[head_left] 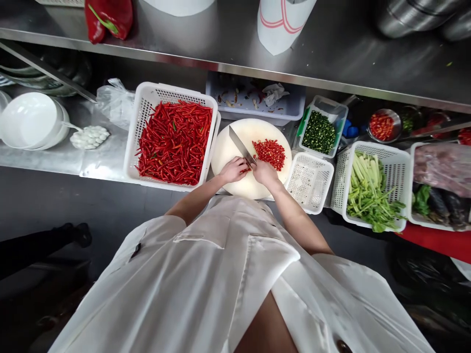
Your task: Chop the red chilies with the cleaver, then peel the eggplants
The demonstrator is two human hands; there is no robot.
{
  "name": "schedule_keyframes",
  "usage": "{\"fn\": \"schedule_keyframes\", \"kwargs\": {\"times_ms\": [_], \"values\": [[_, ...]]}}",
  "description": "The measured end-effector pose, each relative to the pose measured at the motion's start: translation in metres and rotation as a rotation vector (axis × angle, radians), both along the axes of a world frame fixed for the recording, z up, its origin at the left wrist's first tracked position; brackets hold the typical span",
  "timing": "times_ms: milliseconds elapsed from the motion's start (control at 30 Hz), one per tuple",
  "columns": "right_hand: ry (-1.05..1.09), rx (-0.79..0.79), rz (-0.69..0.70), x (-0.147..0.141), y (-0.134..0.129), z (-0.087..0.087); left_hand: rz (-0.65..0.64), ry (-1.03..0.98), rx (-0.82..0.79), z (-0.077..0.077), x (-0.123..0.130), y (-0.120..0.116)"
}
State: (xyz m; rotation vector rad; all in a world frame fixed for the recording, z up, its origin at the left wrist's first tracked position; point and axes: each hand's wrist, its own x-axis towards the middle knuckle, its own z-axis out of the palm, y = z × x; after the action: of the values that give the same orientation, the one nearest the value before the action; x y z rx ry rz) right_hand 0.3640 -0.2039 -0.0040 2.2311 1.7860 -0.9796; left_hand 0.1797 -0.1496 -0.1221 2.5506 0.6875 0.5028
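Note:
On a round white cutting board [235, 189], my right hand [265, 172] is wrapped round the handle of a kitchen knife [239, 142]. The blade points up and to the left, away from my body. My left hand [234, 170] lies just left of the knife, its fingers curled over a few red chilies [244, 171] and pressing them to the board. A pile of chopped red chili [270, 154] sits on the board's right side. To the left stands a white basket [130, 142] full of whole red chilies [174, 142].
A grey-blue tub [294, 113] with scraps stands behind the board. To the right are a box of chopped green pieces [319, 133], a small white basket [309, 181] and a basket of celery [371, 191]. White bowls [31, 120] stand far left. A steel shelf [206, 39] overhangs the back.

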Motion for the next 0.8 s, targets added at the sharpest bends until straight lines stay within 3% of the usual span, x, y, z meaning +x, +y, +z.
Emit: {"fn": "schedule_keyframes", "kwargs": {"times_ms": [300,800], "values": [[0.005,-0.002,-0.018,-0.007,-0.004,-0.006,-0.018,0.008,-0.023,0.008,-0.006,-0.007],[-0.019,0.007,-0.049,-0.021,-0.001,-0.007,0.001,-0.024,-0.027,0.003,-0.017,-0.018]]}}
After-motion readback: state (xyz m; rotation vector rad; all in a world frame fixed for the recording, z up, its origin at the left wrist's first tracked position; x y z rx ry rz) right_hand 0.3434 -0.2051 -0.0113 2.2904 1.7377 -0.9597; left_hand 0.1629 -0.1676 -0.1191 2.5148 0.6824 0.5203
